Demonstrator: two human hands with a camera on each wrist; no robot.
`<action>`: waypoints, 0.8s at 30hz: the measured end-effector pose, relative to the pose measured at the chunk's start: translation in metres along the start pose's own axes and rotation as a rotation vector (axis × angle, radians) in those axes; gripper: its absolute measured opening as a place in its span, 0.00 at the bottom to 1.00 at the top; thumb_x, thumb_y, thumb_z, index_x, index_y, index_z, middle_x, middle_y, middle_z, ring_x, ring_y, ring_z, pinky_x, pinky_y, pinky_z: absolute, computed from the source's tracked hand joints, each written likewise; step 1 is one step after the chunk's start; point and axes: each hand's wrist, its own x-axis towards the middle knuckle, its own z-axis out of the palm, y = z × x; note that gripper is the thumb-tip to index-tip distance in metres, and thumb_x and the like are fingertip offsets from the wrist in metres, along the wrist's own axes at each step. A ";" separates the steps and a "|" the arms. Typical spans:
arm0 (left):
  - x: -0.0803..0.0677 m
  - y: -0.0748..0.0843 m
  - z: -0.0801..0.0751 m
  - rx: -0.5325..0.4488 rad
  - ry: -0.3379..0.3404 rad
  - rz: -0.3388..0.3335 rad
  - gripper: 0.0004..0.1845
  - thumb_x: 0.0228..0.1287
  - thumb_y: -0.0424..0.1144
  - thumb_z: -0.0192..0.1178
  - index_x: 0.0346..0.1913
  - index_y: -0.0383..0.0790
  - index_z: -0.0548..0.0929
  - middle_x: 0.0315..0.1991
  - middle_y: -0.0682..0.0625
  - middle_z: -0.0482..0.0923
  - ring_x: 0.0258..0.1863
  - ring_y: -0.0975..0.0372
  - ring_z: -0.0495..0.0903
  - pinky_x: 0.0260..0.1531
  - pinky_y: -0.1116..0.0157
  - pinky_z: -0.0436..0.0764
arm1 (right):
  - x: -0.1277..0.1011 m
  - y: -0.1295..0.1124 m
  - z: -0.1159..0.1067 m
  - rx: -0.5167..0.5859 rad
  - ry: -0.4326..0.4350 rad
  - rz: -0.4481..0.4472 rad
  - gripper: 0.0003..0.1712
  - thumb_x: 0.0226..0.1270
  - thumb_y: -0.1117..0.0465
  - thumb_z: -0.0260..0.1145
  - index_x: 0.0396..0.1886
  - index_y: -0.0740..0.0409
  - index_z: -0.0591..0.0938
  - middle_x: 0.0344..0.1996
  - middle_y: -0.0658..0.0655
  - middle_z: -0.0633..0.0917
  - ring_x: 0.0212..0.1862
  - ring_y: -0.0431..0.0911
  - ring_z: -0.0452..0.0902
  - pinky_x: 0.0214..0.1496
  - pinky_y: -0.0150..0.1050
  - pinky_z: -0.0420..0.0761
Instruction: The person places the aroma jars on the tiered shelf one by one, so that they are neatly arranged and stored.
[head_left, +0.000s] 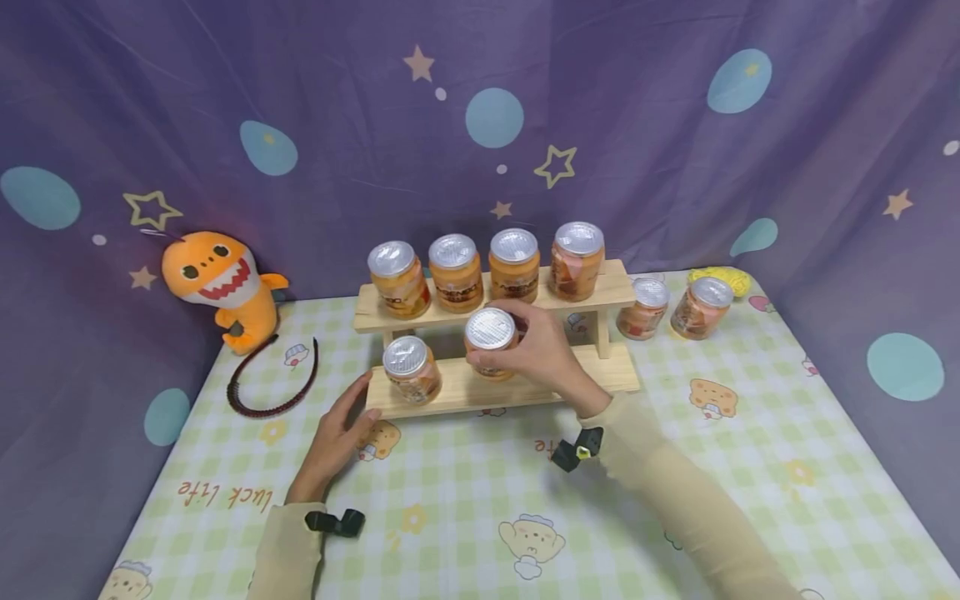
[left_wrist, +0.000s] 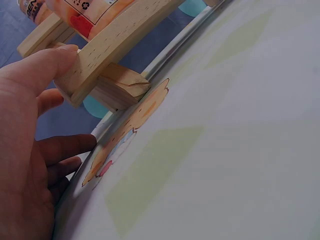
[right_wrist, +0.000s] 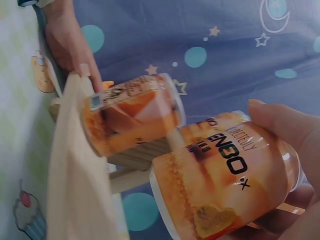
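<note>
My right hand (head_left: 536, 346) grips a clear fruit can (head_left: 491, 340) with a silver lid and orange contents, its thumb and fingers round the sides. In the right wrist view, the bottom of this held can (right_wrist: 220, 185) is apart from the lower board of the wooden rack (right_wrist: 75, 170). Another fruit can (head_left: 412, 371) stands on that board at its left end. My left hand (head_left: 341, 433) holds the board's left end; in the left wrist view its thumb (left_wrist: 62, 57) rests on the wood and the other fingers lie beside and below it.
Several similar cans (head_left: 513, 267) line the rack's upper board (head_left: 618, 287). Two more cans (head_left: 643, 308) stand on the checked tablecloth (head_left: 750, 467) at right, near a yellow object (head_left: 720, 281). An orange shark plush (head_left: 225, 287) and a dark headband (head_left: 262, 412) are at left.
</note>
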 end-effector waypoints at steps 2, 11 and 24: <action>0.000 0.000 0.000 -0.008 -0.001 -0.002 0.35 0.72 0.45 0.61 0.78 0.54 0.61 0.79 0.43 0.58 0.80 0.44 0.54 0.78 0.40 0.51 | 0.002 0.004 0.007 -0.001 -0.005 -0.002 0.36 0.42 0.58 0.86 0.55 0.57 0.83 0.45 0.58 0.89 0.45 0.47 0.85 0.48 0.40 0.85; 0.000 -0.001 0.000 -0.023 -0.007 -0.016 0.36 0.72 0.43 0.61 0.79 0.53 0.60 0.79 0.44 0.57 0.80 0.45 0.54 0.79 0.40 0.51 | 0.004 0.019 0.031 -0.044 -0.031 0.045 0.37 0.41 0.54 0.86 0.55 0.53 0.84 0.49 0.54 0.89 0.50 0.47 0.84 0.55 0.42 0.83; -0.001 0.002 0.000 -0.024 -0.003 -0.003 0.36 0.71 0.44 0.61 0.78 0.53 0.61 0.79 0.44 0.58 0.80 0.45 0.54 0.79 0.41 0.51 | 0.005 0.032 0.049 -0.004 -0.034 0.033 0.37 0.41 0.56 0.86 0.55 0.55 0.83 0.50 0.55 0.88 0.50 0.47 0.85 0.54 0.42 0.84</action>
